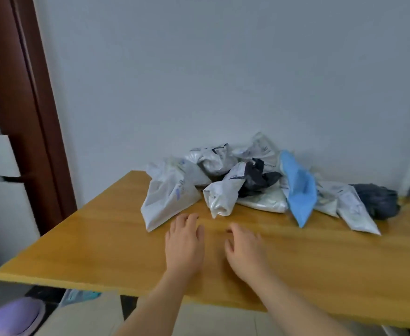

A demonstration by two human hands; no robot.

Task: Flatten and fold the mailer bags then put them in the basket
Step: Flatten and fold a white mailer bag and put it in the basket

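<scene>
Head view, looking down at a wooden table (102,238) pushed up against a pale wall (223,69). Pile of crumpled mailer bags (259,185) heaped at the far edge by the wall, mostly white, with 1 blue mailer (298,187) sticking out toward the right, 1 black mailer (259,178) scrunched in the middle and 1 dark grey mailer (376,200) at the far right end. Left hand (184,241) flat over the tabletop, fingers straight and relaxed, fingertips just beside the nearest white mailer (167,200), can't tell if touching. Right hand (245,248) next to it, fingers loosely spread, gripping nothing. Brown door frame (29,105) off to the left, something lilac and round (12,316) down on the floor, too blurry to make out.
</scene>
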